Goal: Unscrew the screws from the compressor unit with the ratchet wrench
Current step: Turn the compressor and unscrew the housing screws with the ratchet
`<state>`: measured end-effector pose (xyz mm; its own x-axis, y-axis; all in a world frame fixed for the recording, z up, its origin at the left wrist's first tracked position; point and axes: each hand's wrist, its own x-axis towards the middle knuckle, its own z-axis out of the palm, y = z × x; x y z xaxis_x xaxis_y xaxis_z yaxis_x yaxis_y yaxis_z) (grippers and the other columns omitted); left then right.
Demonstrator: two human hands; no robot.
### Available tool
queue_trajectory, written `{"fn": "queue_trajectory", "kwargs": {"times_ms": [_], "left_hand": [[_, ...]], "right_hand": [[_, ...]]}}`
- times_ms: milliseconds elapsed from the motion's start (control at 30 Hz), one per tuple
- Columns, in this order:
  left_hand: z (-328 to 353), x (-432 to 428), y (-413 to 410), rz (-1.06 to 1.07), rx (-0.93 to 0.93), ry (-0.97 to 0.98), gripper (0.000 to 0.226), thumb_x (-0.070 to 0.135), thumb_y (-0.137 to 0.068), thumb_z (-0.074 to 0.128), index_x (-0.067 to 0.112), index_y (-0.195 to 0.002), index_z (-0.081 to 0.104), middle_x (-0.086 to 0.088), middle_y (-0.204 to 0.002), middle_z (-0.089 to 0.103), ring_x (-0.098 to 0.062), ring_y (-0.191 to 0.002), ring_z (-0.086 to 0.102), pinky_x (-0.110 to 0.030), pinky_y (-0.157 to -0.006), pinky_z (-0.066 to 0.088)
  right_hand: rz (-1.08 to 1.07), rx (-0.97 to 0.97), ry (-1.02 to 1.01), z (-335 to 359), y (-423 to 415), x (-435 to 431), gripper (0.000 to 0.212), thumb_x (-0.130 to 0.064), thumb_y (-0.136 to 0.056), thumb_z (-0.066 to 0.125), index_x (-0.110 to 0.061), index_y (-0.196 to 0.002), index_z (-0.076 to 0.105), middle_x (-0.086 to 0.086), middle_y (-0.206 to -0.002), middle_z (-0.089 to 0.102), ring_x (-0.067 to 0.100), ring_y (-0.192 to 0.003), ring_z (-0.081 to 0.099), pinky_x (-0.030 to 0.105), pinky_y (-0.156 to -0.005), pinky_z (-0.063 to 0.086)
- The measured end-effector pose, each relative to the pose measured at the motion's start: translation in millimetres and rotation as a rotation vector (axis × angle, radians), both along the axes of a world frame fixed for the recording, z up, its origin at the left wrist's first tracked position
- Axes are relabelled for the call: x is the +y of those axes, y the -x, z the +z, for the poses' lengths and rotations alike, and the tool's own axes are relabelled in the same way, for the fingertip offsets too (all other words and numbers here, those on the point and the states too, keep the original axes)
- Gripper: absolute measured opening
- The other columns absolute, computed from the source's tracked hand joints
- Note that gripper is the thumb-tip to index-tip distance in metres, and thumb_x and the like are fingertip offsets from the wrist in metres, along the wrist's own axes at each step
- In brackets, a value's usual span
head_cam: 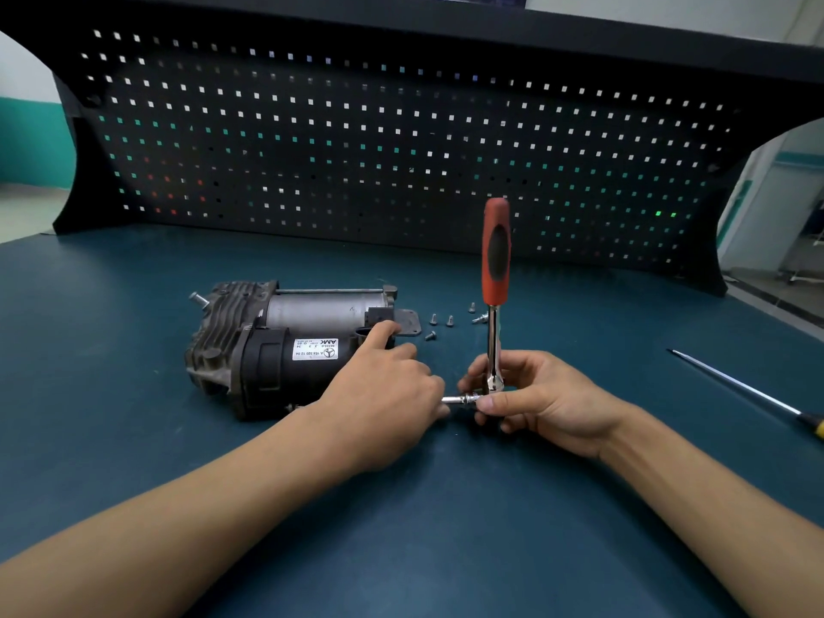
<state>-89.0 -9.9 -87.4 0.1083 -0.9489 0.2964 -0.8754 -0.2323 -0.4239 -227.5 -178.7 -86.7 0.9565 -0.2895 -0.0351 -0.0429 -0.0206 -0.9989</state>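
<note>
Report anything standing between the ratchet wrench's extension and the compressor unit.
Only the left hand: it covers the extension tip of the ratchet wrench, gripped by the right hand, and the near end of the compressor unit. Any contact with a screw is hidden.

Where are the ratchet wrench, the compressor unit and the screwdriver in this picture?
ratchet wrench [496, 260]: head view, on its red handle.
compressor unit [267, 363]: head view, on its black housing.
screwdriver [812, 423]: head view, on its dark handle at the right edge.
</note>
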Motion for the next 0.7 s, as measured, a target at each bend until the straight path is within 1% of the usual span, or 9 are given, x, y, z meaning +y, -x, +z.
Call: {"fn": "queue_trajectory", "kwargs": {"times_ms": [67,233,367,500,700], "left_hand": [[-0.4,-0.2,0.1,0.000,0.005,0.012,0.042,0.050,-0.103,0.032,0.024,-0.089,0.061,0.006,-0.089,0.068,-0.023,-0.093,0.056,-0.047,-0.108,0.015],[0.1,-0.8,0.6,0.006,0.024,0.031,0.039,0.051,-0.102,0.035,0.025,-0.086,0.060,0.004,-0.089,0.070,-0.023,-0.094,0.058,-0.046,-0.108,0.015],[0.6,-0.6,1.4,0.016,0.034,0.042,0.040,0.052,-0.101,0.036,0.026,-0.086,0.061,0.004,-0.090,0.071,-0.022,-0.095,0.058,-0.043,-0.107,0.012],[1.5,-0.4,2.1,0.026,0.042,0.035,0.040,0.053,-0.100,0.037,0.025,-0.087,0.062,0.003,-0.091,0.071,-0.022,-0.096,0.058,-0.043,-0.108,0.012],[3.7,-1.6,3.5,0.048,0.050,0.032,0.040,0.052,-0.100,0.038,0.024,-0.089,0.064,0.000,-0.090,0.070,-0.022,-0.098,0.058,-0.041,-0.108,0.013]], "right_hand": [[0.003,-0.005,0.012,-0.1,0.3,0.7,0.031,-0.003,-0.064,0.080,-0.019,-0.090,0.075,0.009,-0.101,0.074,0.021,-0.070,0.068,0.022,-0.050,0.050],[-0.001,-0.011,0.021,-0.7,0.3,1.1,0.033,-0.003,-0.064,0.080,-0.015,-0.094,0.072,0.009,-0.101,0.074,0.021,-0.071,0.068,0.022,-0.050,0.050],[0.008,-0.019,0.026,-0.7,0.4,0.9,0.030,-0.002,-0.065,0.079,-0.016,-0.091,0.074,0.009,-0.102,0.074,0.021,-0.071,0.068,0.023,-0.051,0.051],[0.024,-0.021,0.027,-0.5,0.3,1.0,0.026,-0.004,-0.067,0.079,-0.020,-0.088,0.077,0.009,-0.102,0.074,0.021,-0.072,0.069,0.022,-0.051,0.051],[0.001,-0.004,-0.001,-1.4,-2.0,0.3,0.027,-0.008,-0.069,0.077,-0.015,-0.096,0.073,0.010,-0.104,0.074,0.023,-0.072,0.070,0.021,-0.049,0.051]]}}
